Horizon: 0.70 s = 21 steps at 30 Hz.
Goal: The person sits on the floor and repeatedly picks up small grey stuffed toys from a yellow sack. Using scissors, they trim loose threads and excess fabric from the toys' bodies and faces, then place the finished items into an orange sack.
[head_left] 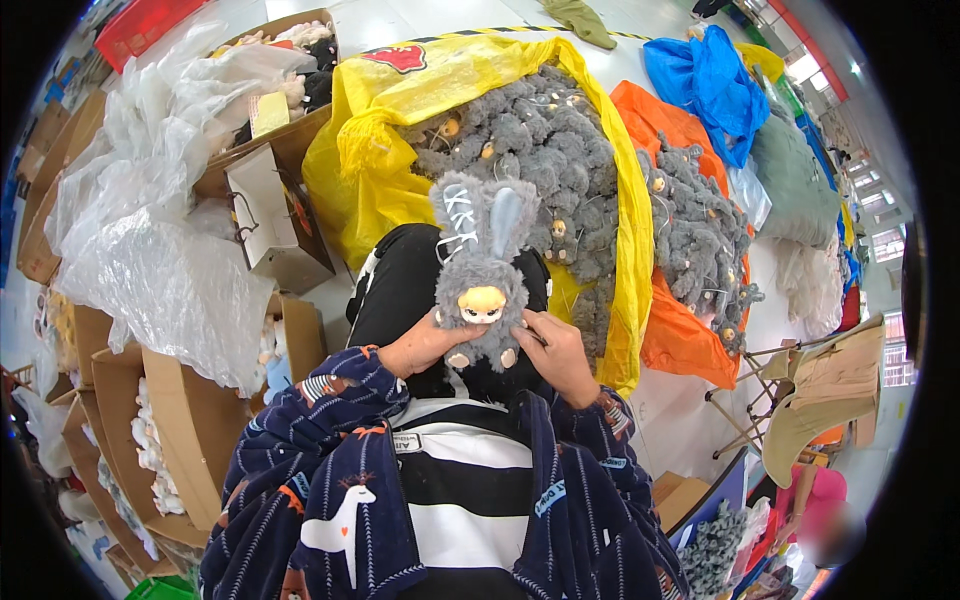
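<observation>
Left grip [422, 346], right grip [560, 354]; gray plush [482, 275] between, touching both.

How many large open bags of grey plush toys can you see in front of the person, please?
2: the yellow bag beyond the held plush toy, and the orange bag to the yellow one's right. Others may be hidden behind them.

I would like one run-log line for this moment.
left hand: holding gray plush; right hand: touching same plush; yellow bag: gray plushes inside
</observation>
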Available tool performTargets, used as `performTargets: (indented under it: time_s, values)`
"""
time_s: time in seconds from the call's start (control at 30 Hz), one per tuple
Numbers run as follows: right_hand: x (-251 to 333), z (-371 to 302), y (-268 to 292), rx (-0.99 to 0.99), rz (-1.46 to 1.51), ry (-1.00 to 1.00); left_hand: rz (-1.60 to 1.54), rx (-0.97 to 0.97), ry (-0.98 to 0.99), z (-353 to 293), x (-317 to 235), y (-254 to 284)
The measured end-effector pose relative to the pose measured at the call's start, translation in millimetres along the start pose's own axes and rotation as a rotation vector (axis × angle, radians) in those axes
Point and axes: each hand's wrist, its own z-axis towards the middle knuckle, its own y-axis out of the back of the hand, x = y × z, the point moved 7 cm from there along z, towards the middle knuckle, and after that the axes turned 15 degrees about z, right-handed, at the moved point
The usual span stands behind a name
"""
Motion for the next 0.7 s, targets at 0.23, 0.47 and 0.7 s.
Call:
performTargets:
  time_s: [0.23, 0.47, 0.7]
  values:
    - [-11.0, 1.7, -1.9, -0.181, 0.274, -0.147, 0.070, -0.042, -0.004, -0.3, -5.1, 1.9]
    - [-65.0, -21.1, -30.8, -0.554, 1.285, -0.795, 0.131, -0.088, -0.056, 3.1, -9.1, 1.7]
    - [-11.6, -10.5, -28.3, 0.024, 0.768, -0.525, -0.077, -0.134, 0.085, 1.3, 2.2, 11.5]
